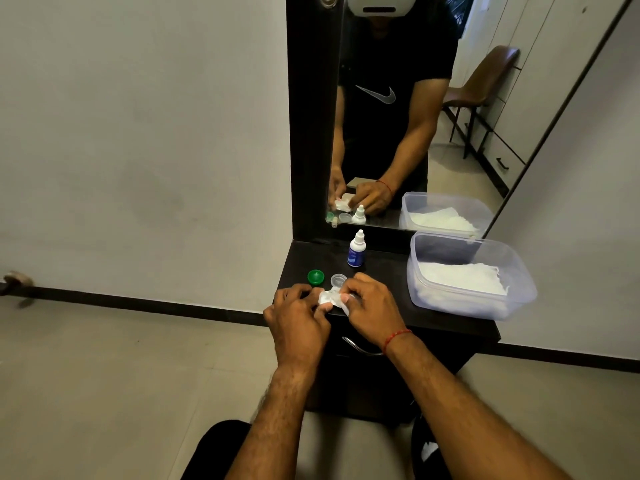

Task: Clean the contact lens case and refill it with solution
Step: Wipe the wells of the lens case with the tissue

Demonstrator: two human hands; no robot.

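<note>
Both hands work at the near edge of the dresser top (433,317), close together. The left hand (298,315) and right hand (370,306) each pinch a crumpled white tissue (328,297) with curled fingers. The contact lens case looks to be wrapped inside that wad; I can't make it out itself.

I'd guess the case is light, stiff plastic, small and slick when wet, so it would want holding by its outer rim while the soft tissue is twisted into the wells. The tissue will tear if it is soaked and dragged hard.

Just beyond the fingertips lie a green cap (316,277) and a clear cap (338,280), both off and easy to knock. Farther beyond the grip stands the solution bottle (356,250), upright, capped and likely to tip over. Right of the grip sits a plastic tub (516,303) of spare tissues.

The grip hangs right over the front edge, so anything dropped would fall to the floor. Open room lies left of the grip, past the green cap, though that side edge is close too.
</note>
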